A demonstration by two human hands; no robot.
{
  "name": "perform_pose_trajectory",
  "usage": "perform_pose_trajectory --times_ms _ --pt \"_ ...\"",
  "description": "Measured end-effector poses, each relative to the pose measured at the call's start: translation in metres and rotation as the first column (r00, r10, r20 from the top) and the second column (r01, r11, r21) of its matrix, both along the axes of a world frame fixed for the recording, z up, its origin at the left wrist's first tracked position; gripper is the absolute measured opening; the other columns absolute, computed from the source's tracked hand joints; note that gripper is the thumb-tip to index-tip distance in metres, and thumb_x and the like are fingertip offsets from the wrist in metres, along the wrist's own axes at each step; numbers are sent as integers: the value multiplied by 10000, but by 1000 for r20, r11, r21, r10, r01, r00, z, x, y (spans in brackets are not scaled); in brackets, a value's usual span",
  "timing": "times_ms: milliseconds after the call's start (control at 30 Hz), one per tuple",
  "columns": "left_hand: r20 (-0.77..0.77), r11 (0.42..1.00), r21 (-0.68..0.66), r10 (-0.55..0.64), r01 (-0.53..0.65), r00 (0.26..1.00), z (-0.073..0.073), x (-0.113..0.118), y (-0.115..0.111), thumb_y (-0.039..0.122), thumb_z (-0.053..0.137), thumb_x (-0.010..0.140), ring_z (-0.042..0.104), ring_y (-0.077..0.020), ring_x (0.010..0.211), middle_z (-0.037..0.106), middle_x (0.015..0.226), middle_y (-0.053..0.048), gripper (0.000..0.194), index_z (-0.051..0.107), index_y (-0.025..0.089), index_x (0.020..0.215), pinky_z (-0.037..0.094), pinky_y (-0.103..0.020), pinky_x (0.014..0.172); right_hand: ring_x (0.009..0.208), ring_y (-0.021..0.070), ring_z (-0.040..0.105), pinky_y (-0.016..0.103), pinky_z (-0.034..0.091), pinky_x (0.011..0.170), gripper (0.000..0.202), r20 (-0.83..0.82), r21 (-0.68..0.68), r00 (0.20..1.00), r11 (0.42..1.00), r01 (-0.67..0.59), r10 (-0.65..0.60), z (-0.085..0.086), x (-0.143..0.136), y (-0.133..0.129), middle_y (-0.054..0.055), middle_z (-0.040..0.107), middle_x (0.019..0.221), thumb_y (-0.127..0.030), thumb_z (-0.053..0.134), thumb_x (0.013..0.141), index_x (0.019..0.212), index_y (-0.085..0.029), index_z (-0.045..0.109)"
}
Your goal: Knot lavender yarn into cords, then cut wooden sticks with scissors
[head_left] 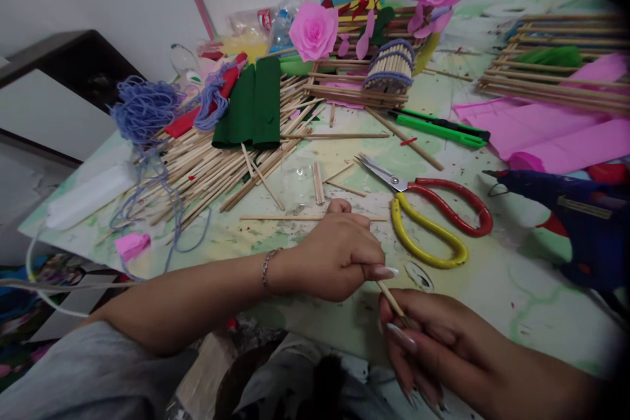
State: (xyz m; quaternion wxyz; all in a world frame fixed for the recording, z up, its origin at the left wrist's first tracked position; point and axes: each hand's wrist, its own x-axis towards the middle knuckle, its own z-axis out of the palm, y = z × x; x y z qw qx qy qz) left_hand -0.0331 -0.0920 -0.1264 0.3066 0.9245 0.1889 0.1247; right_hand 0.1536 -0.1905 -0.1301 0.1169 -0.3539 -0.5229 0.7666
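Note:
My left hand is closed in a fist around one end of a thin wooden stick. The fingers of my right hand pinch the same stick lower down, so it slants between both hands above the table's near edge. Just beyond my left hand, another wooden stick lies flat on the table. A few short stick pieces lie behind it. Scissors with one red and one yellow handle rest to the right of my left hand, blades pointing away to the left.
A blue glue gun stands at the right. Farther back lie a green cutter knife, pink paper and stick frames with paper flowers. A large heap of sticks, purple yarn and green paper cover the left.

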Motion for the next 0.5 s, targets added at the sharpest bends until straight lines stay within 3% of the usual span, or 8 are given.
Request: perform_pose_trajectory --times_ms 167,367,500 --pt "17 991 125 35 -37 999 -2 -3 -4 268 413 883 428 -124 622 576 541 18 362 500 157 550 210 -367 718 527 47 467 173 385 512 282 -72 -180 990 978 107 -122 -2 -6 4 -9 570 706 -460 450 916 933 -179 450" --pt "-29 981 192 31 -25 999 -5 -3 -6 189 453 804 442 -139 633 578 559 8 248 516 168 565 220 -370 685 464 57 499 182 389 466 304 -120 -371 987 927 55 -107 -11 -4 5 9 617 690 -455 540 864 943 -178 445" --pt "-27 982 189 18 -12 999 -4 -3 -5 197 461 809 444 -147 624 581 550 2 242 529 173 578 217 -360 680 472 47 454 178 367 473 298 -89 -355 992 933 54 -91 -6 -5 5 -4 590 702 -474 479 891 947 -182 451"
